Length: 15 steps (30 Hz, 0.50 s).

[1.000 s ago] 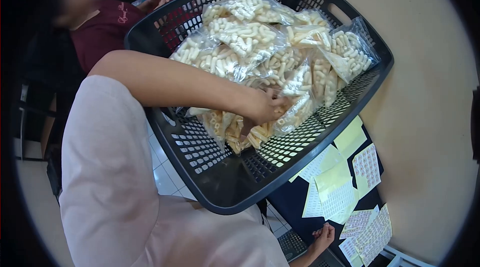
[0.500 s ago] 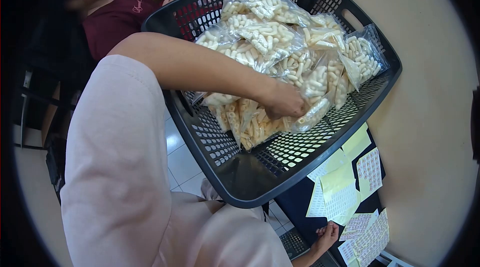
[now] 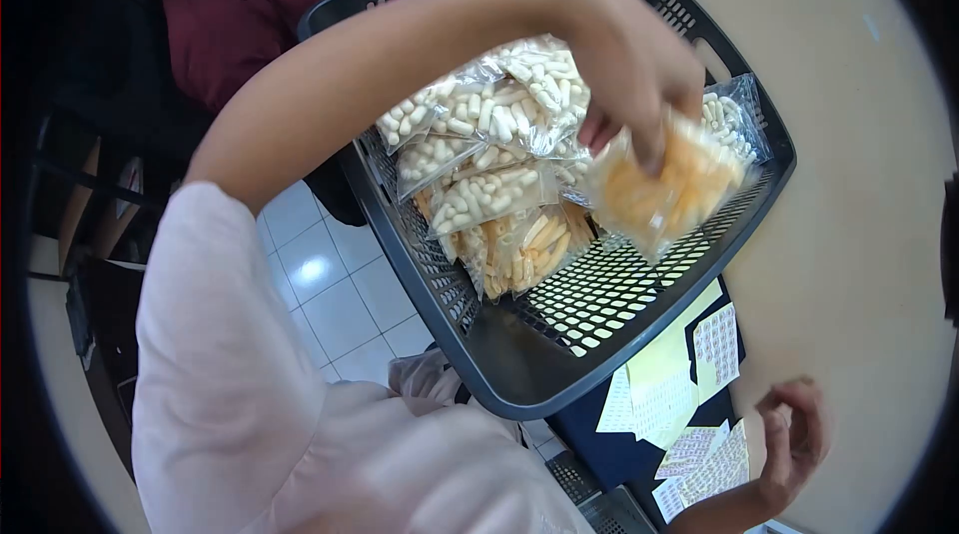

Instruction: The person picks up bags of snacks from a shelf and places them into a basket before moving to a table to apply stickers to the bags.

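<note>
My left hand (image 3: 639, 74) is closed on the top of a clear plastic bag of orange stick-shaped pieces (image 3: 664, 189), blurred by motion. It holds the bag above the right side of a black plastic basket (image 3: 499, 364). Bags of white stick-shaped pieces (image 3: 489, 199) fill much of the basket, and part of the pile is hidden behind my left forearm. Bags of orange pieces (image 3: 534, 254) lie at the near end of the pile. My right hand (image 3: 794, 434), its fingers curved and apart from the thumb, is in the air at lower right, holding nothing visible.
Sticker sheets (image 3: 714, 464) and yellow backing paper (image 3: 674, 354) lie on a dark surface below the basket, beside the beige wall (image 3: 859, 184). A person in a maroon shirt (image 3: 225, 19) is at upper left. White floor tiles (image 3: 330, 274) show under the basket.
My left hand has risen out of the pile and moved right, now with a bag of orange pieces. My right hand has left the sticker sheets and moved up and right, its fingers now apart.
</note>
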Tool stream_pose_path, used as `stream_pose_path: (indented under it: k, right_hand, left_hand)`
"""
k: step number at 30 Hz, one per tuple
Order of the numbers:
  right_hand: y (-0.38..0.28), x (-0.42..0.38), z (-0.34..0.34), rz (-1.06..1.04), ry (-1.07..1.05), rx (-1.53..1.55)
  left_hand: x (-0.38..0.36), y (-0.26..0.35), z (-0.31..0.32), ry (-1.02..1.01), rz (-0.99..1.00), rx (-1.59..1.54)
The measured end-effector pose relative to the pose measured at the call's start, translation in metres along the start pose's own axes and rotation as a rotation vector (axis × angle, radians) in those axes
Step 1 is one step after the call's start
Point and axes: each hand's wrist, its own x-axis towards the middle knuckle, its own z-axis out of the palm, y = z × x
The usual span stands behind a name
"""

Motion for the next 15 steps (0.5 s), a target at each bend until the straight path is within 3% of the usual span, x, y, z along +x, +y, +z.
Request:
stream_pose_path:
  k: [2, 4, 5, 6, 7, 9, 10, 11, 14, 15]
  right_hand:
    - [-0.031, 0.050, 0.021, -0.259, -0.261, -0.090]
    - [-0.044, 0.091, 0.053, -0.487, -0.460, -0.127]
    - [-0.043, 0.111, 0.072, -0.542, -0.629, -0.117]
    - [-0.046, 0.134, 0.089, -0.563, -0.890, -0.271]
    - [-0.048, 0.151, 0.113, -0.559, -1.059, -0.408]
    - [-0.042, 0.170, 0.167, -0.419, -1.379, -0.668]
    - [-0.033, 0.173, 0.195, -0.463, -1.480, -0.790]
    - [-0.022, 0.177, 0.221, -0.508, -1.577, -0.914]
    - [-0.003, 0.189, 0.259, -0.496, -1.558, -1.009]
    - [0.001, 0.192, 0.268, -0.745, -1.472, -0.892]
  left_hand:
    - [-0.029, -0.010, -0.008, 0.252, 0.056, -0.144]
    - [-0.060, -0.014, -0.026, 0.320, 0.244, -0.270]
    - [-0.058, -0.014, -0.030, 0.433, 0.167, -0.226]
    - [-0.057, -0.015, -0.032, 0.546, 0.089, -0.184]
    - [-0.068, -0.014, -0.033, 0.611, 0.213, -0.234]
    - [-0.061, -0.011, -0.028, 0.720, 0.186, -0.229]
    - [-0.058, -0.013, -0.027, 0.827, 0.152, -0.218]
    - [-0.065, -0.028, -0.026, 0.781, 0.365, -0.203]
    - [-0.060, -0.032, -0.019, 0.888, 0.325, 0.013]
    - [-0.061, -0.033, -0.015, 0.944, 0.317, 0.049]
